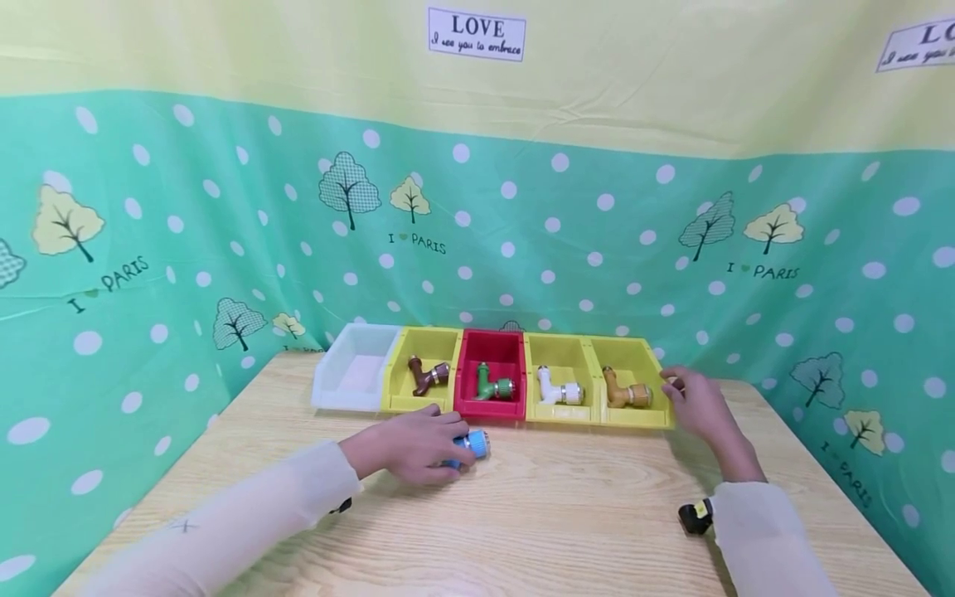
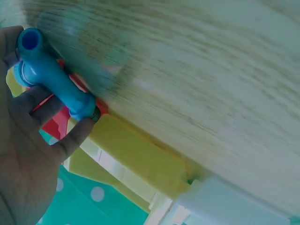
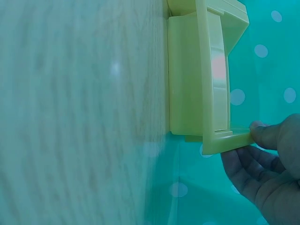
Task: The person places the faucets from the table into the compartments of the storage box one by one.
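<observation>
My left hand (image 1: 419, 446) holds a blue plastic tap (image 1: 480, 444) just in front of the row of bins. In the left wrist view the fingers (image 2: 70, 140) curl along the tap (image 2: 55, 78), whose open spout end and dark threaded end both show. My right hand (image 1: 703, 408) is at the right end of the row. There its thumb and fingers pinch the side rim of the rightmost yellow bin (image 3: 185, 84). Inside that bin lies an orange-brown tap (image 1: 625, 391).
Left of that bin, a yellow bin holds a white tap (image 1: 558, 388), a red bin (image 1: 492, 347) a green tap (image 1: 494, 385), and another yellow bin a brown tap (image 1: 429, 376). A translucent white bin (image 1: 339, 377) ends the row. Patterned cloth (image 1: 507, 215) hangs behind the wooden table (image 1: 537, 522).
</observation>
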### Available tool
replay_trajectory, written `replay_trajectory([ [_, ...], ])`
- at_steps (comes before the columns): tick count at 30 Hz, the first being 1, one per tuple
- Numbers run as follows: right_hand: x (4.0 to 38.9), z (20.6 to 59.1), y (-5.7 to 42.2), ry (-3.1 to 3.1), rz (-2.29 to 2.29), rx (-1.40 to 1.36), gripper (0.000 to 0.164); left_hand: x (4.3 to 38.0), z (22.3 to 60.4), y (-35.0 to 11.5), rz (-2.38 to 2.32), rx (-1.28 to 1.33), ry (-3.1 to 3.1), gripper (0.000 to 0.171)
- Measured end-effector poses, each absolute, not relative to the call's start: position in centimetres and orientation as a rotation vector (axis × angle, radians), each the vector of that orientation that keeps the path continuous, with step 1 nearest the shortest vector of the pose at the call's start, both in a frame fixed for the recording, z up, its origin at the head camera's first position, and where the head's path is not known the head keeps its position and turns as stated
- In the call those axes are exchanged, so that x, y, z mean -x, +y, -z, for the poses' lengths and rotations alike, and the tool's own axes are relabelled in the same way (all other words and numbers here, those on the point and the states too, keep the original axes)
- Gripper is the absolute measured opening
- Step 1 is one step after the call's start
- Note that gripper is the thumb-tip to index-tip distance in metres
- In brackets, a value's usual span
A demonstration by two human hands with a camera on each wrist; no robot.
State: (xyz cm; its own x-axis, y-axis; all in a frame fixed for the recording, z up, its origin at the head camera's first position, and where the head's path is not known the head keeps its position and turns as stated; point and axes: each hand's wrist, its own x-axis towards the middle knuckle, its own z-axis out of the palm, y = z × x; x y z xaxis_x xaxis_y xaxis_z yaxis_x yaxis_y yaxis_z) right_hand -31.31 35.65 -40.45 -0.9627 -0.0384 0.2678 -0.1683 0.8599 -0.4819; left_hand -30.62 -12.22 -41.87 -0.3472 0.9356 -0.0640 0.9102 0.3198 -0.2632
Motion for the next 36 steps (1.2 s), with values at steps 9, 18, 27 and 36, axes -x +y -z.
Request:
replay_trajectory([
  [9,31.1,40.5,35.6,-2.786,-0.759,-0.166,0.032,30.6,41.9,-11.8,-0.370,1.745,-2.501,0.023],
  [18,31.1,40.4,35.7,-2.777,-0.749,-0.159,0.032,29.9,41.1,-11.6,-0.363,1.752,-2.486,0.025],
  [27,31.0,40.5,35.7,-2.771,-0.745,-0.168,0.031,29.6,38.5,-12.8,-0.363,1.697,-2.522,0.026],
  [36,31.0,40.3,35.4,-2.774,-0.753,-0.158,0.032,30.5,36.5,-15.6,-0.381,1.624,-2.483,0.021],
])
